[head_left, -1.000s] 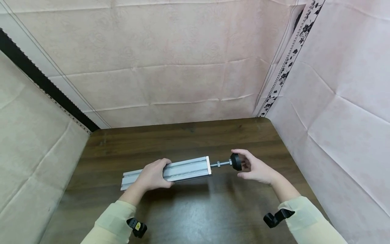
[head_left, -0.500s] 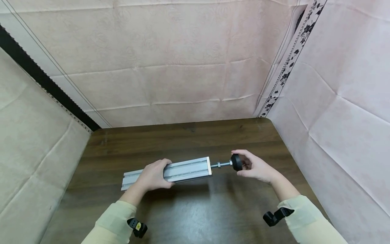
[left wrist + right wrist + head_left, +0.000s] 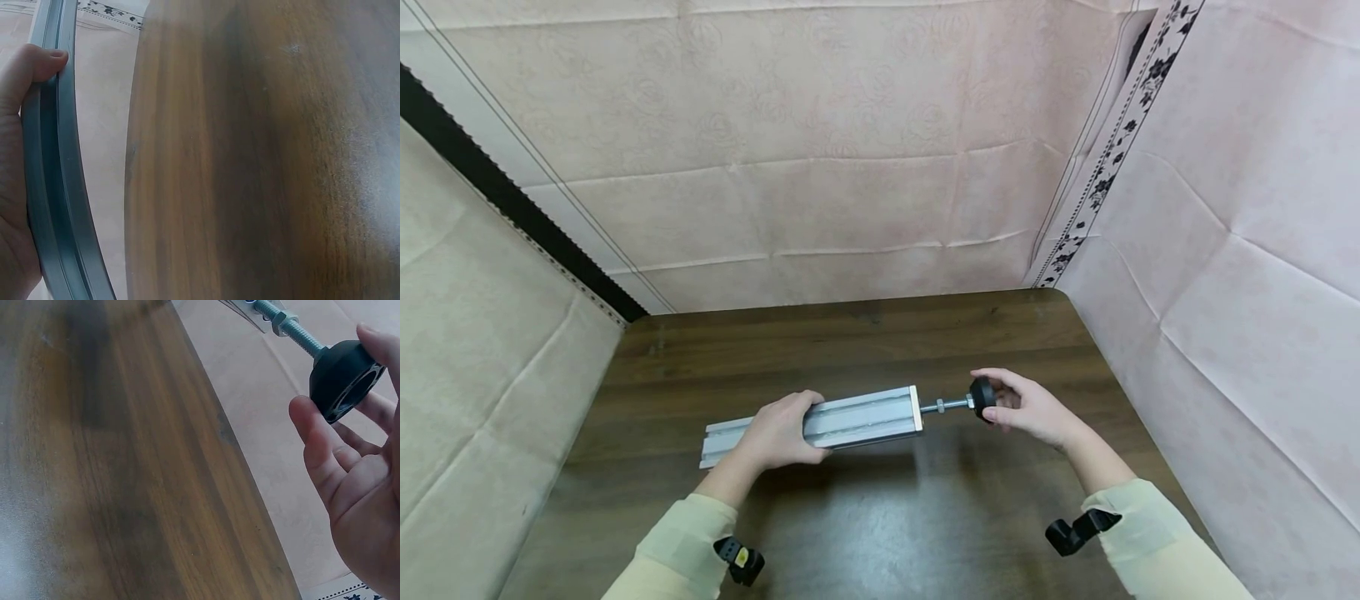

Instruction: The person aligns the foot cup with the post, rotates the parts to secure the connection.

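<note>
My left hand (image 3: 778,433) grips a silver aluminium extrusion (image 3: 865,417) around its middle, holding it almost level above the table. In the left wrist view the thumb lies along the grooved side of the extrusion (image 3: 53,150). A pale end plate (image 3: 916,408) caps its right end, and a levelling foot with a threaded stud (image 3: 306,340) sticks out from there. On the stud sits a hex nut (image 3: 285,324). My right hand (image 3: 1030,410) pinches the foot's black round base (image 3: 337,375) at its rim, between thumb and fingers. The hollow underside of the base faces the palm.
Below the hands is a brown wood-grain table (image 3: 850,350) with rounded far corners. Pale cloth (image 3: 850,200) hangs behind it and along both sides, with a floral border (image 3: 1101,183) at the right corner. Each sleeve carries a black wrist mount (image 3: 1078,532).
My right thumb has moved up from below the black base onto its near edge, and the fingers have shifted around it. The left hand and the extrusion stay nearly still.
</note>
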Tool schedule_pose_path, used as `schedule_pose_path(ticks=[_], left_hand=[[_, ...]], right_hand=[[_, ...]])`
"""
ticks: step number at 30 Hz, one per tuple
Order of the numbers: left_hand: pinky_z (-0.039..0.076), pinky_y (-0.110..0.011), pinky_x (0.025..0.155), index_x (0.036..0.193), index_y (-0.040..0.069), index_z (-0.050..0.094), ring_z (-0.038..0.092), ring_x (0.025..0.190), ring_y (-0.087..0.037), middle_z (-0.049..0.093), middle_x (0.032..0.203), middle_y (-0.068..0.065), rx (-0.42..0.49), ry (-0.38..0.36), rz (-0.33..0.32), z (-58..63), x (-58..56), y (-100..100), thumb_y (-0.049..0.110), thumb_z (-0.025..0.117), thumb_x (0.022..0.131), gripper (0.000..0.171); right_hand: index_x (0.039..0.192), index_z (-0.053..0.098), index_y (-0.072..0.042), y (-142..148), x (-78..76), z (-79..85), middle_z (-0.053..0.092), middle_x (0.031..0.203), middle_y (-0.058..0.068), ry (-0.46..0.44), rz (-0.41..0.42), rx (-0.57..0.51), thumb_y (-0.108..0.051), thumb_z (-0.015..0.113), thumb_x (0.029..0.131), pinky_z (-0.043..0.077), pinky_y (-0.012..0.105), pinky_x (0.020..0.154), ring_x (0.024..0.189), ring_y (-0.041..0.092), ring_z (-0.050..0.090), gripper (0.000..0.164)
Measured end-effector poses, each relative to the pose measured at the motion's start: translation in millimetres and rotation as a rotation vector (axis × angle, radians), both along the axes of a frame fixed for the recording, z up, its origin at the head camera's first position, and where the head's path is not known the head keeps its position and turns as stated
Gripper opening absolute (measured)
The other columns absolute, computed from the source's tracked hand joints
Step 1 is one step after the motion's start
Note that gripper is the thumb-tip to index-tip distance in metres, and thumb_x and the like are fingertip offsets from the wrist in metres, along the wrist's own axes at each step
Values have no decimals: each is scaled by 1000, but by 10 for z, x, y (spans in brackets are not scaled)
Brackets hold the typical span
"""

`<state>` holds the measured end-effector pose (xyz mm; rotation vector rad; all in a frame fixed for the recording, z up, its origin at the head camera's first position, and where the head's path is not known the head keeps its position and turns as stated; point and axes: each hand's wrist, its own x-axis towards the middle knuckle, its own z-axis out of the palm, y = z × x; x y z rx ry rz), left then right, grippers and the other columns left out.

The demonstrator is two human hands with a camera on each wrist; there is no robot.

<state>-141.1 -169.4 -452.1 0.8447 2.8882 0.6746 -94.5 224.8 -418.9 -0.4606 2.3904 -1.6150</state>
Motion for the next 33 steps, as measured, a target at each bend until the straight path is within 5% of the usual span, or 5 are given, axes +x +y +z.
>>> schedule_pose_path(ticks=[11, 18, 22, 33], left_hand=[[45, -35, 75, 114, 14, 55, 51, 85, -13, 59, 102, 2, 1, -6, 0, 12, 6, 16, 44, 79, 61, 66], [45, -35, 75, 113, 14, 56, 52, 85, -12, 59, 101, 3, 5, 8, -2, 1, -7, 2, 44, 78, 61, 65], [46, -35, 76, 114, 14, 55, 52, 86, -13, 59, 103, 2, 1, 4, 0, -4, -9, -8, 45, 78, 61, 65], [45, -36, 77, 115, 14, 54, 52, 87, -14, 59, 105, 1, -8, -31, 16, 8, 8, -18, 44, 78, 62, 66]], right_hand=[[129, 45, 1, 10, -3, -2, 52, 99, 19, 14, 14, -32, -8, 63, 88, 49, 40, 55, 60, 21, 55, 46], [143, 27, -7, 57, 19, -15, 40, 133, 23, 112, 63, -61, 2, 70, 79, 49, 31, 77, 104, 23, 56, 77], [144, 24, -11, 68, 37, -38, 38, 137, 20, 163, 109, -30, 3, 73, 76, 48, 32, 79, 113, 17, 52, 85], [138, 33, -12, 29, 32, -7, 49, 120, 18, 112, 107, 45, 3, 71, 77, 49, 32, 75, 99, 27, 54, 73]])
